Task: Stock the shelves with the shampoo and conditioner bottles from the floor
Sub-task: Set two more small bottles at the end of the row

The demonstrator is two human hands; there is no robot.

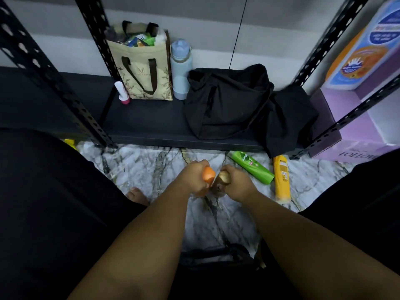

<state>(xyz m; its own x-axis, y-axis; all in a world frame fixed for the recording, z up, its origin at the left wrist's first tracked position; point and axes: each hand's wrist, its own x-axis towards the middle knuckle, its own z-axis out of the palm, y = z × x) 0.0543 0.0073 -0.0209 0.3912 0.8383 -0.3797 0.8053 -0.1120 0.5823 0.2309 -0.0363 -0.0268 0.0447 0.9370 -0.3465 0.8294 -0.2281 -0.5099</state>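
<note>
A floor (138, 167) of white marble, veined in grey and gold, is seen from above, bounded at the back by a low dark shelf (151, 122) carried on black perforated uprights (54, 79); behind it a grey wall (194, 22) is visible. On the shelf are set, from left to right, a small white and pink bottle (122, 92), a beige tote bag (140, 68) filled with packets, a pale blue water bottle (180, 68) touching the bag's side, and a slumped black bag (227, 100). A purple box (355, 135) is placed at the far right. Above the floor, near its middle, an orange bottle (208, 177) is grasped in the left hand (192, 178) and a gold-brown bottle (224, 177) in the right hand (236, 185), fingers curled round each, the two bottles held just beside one another. To the right, a green bottle (252, 167) and a yellow bottle (282, 178) are left lying flat on the marble, close to the shelf's front edge.
</note>
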